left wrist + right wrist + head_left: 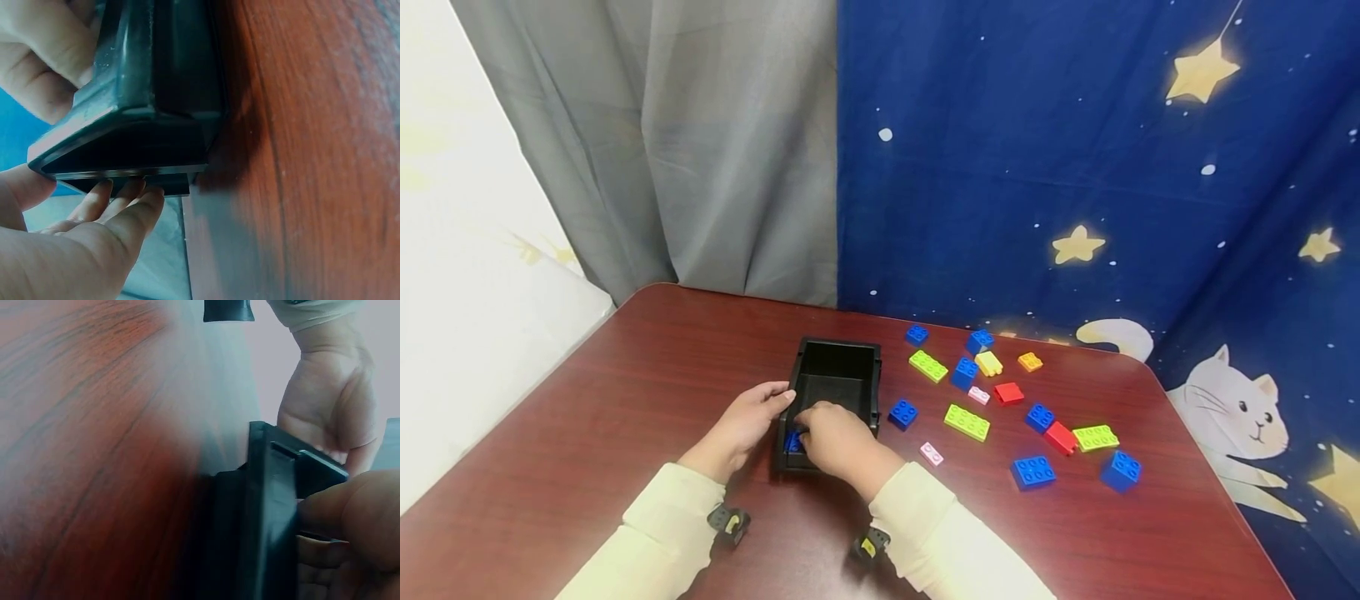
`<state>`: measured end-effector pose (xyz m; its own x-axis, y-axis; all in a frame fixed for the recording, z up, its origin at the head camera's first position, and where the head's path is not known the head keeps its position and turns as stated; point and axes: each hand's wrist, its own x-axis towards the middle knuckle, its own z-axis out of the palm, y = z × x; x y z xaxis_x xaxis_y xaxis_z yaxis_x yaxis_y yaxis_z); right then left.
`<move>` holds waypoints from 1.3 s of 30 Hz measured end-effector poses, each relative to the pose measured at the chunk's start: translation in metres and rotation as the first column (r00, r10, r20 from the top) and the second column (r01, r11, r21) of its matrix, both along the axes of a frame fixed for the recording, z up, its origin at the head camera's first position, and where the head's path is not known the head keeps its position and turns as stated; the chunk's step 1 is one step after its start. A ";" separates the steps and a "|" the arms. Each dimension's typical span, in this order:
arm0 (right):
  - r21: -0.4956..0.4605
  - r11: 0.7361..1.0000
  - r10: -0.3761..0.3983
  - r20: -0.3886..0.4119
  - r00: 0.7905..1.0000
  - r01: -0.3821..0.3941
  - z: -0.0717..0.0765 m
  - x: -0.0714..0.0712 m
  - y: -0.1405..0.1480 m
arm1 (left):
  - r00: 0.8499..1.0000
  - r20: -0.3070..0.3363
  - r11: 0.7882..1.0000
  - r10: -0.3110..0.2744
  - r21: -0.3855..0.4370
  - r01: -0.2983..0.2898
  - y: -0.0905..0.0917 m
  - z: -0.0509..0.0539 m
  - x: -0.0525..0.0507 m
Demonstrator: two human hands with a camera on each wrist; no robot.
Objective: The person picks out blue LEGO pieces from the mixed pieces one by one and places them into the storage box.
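A black plastic bin (833, 387) stands on the table. My left hand (741, 429) holds its left wall, with the thumb at the rim and the other fingers against the outer side, as the left wrist view shows. My right hand (837, 442) reaches down into the near end of the bin. Beside its thumb, a blue toy brick (792, 442) lies inside near the left wall. The bin's wall (275, 512) and the hand itself hide the right fingertips, so whether they pinch a brick cannot be seen.
Loose bricks are spread right of the bin: a blue brick (902, 414) close by, lime bricks (967, 422), pink ones (932, 453), red ones (1008, 393), a yellow one (988, 363) and an orange one (1030, 361). Curtains hang behind the wooden table (700, 333).
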<state>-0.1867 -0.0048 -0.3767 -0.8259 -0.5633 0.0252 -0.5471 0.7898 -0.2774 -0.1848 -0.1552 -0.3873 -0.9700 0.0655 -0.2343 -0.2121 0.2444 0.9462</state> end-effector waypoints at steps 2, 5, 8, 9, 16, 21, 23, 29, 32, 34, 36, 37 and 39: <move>0.018 1.000 -0.002 -0.048 0.999 0.003 0.003 0.002 0.001 | 1.000 -0.001 1.000 0.003 -0.001 -0.003 -0.001 0.000 0.000; 0.033 0.999 -0.003 -0.110 0.994 0.006 0.008 0.004 0.002 | 1.000 -0.001 1.000 0.005 -0.001 -0.005 -0.002 0.000 0.000; 0.027 1.000 -0.004 -0.174 0.985 0.009 0.012 0.007 0.006 | 1.000 0.002 1.000 0.006 0.002 -0.006 -0.002 0.000 0.000; 0.020 1.000 -0.002 -0.199 0.980 0.006 0.014 0.008 0.008 | 1.000 0.001 1.000 0.005 0.003 -0.005 -0.002 0.000 0.001; -0.057 0.998 0.013 -0.340 0.940 -0.034 0.023 0.011 0.026 | 1.000 -0.011 1.000 0.017 -0.007 -0.017 -0.003 -0.001 0.000; -0.136 0.990 -0.030 -0.360 0.932 -0.021 0.023 0.009 0.041 | 1.000 -0.008 1.000 0.025 -0.006 -0.025 -0.003 -0.003 -0.001; -0.166 0.986 -0.052 -0.359 0.932 -0.009 0.023 0.008 0.049 | 1.000 -0.012 1.000 0.026 -0.006 -0.026 -0.003 -0.003 0.000; -0.225 0.974 -0.112 -0.334 0.936 0.036 0.020 0.006 0.070 | 1.000 -0.017 1.000 0.024 -0.005 -0.024 -0.002 -0.003 0.000; -0.249 0.967 -0.142 -0.320 0.937 0.061 0.018 0.005 0.078 | 1.000 -0.014 1.000 0.027 0.002 -0.027 -0.002 -0.003 0.000; -0.266 0.960 -0.167 -0.309 0.936 0.084 0.016 0.004 0.083 | 1.000 -0.011 1.000 0.028 0.005 -0.028 -0.002 -0.003 0.000; -0.279 0.954 -0.196 -0.290 0.937 0.113 0.015 0.002 0.087 | 1.000 -0.012 1.000 0.027 0.006 -0.027 -0.002 -0.003 0.000; -0.284 0.950 -0.212 -0.279 0.937 0.130 0.014 0.002 0.089 | 1.000 -0.012 1.000 0.027 0.005 -0.027 -0.001 -0.003 0.000; -0.289 0.944 -0.237 -0.255 0.937 0.160 0.012 0.000 0.093 | 1.000 -0.013 1.000 0.025 0.004 -0.025 -0.001 -0.002 0.001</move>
